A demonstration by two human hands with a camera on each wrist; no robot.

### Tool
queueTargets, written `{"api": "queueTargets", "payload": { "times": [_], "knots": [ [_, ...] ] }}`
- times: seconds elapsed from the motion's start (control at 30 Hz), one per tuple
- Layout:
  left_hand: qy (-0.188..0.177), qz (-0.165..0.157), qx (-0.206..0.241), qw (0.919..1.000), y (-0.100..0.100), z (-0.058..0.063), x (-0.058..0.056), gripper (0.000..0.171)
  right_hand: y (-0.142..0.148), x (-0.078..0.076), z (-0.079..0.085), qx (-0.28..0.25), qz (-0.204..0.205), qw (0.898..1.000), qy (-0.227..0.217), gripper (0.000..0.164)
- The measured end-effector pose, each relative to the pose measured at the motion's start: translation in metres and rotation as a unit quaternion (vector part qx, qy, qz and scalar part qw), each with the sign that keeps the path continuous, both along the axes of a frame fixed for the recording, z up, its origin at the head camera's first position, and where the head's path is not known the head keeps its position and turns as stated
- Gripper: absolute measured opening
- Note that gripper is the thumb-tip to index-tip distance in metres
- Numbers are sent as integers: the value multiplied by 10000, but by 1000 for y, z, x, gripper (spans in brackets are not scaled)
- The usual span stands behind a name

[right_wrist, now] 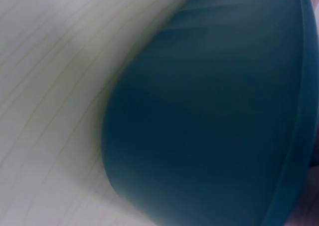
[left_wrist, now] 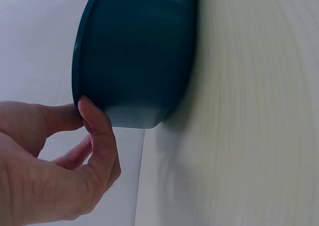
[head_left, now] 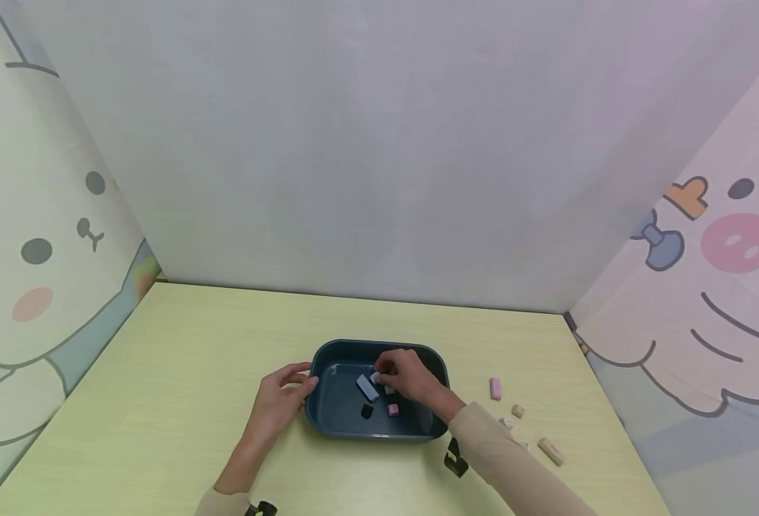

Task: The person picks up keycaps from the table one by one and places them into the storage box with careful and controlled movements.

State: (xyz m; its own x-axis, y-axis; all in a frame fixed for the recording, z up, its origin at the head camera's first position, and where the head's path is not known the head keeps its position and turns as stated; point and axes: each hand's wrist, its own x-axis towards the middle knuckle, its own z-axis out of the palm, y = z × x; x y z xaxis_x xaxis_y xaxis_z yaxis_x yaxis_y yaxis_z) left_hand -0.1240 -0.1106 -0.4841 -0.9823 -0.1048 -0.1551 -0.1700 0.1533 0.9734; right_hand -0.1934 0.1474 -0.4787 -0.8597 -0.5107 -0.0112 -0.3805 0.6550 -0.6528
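Observation:
A dark blue tray lies on the table. My left hand pinches its left rim between thumb and fingers, as the left wrist view shows the hand at the tray's edge. Over the tray's inside, my right hand pinches a small pale block at its fingertips. Close by in the tray lie a long light-blue block, a black cube, a pink cube and a white block partly hidden under the hand. Mostly the tray's outer wall fills the right wrist view.
Right of the tray, on the pale wooden table, lie a pink block, a small beige cube, a white block and a long beige block. The right sleeve partly covers another white piece. Curtains border the table.

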Motion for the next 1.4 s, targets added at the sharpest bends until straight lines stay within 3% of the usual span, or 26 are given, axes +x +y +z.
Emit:
{"api": "queueTargets", "payload": {
  "times": [0.9, 1.4],
  "knots": [
    [-34, 9, -91, 10000, -1, -1, -1, 34, 22, 7, 10, 9, -393, 9975, 591, 9],
    [-17, 21, 1, 10000, -5, -3, -1, 38, 41, 17, 17, -309, -640, 9940, 828, 14]
  ]
}}
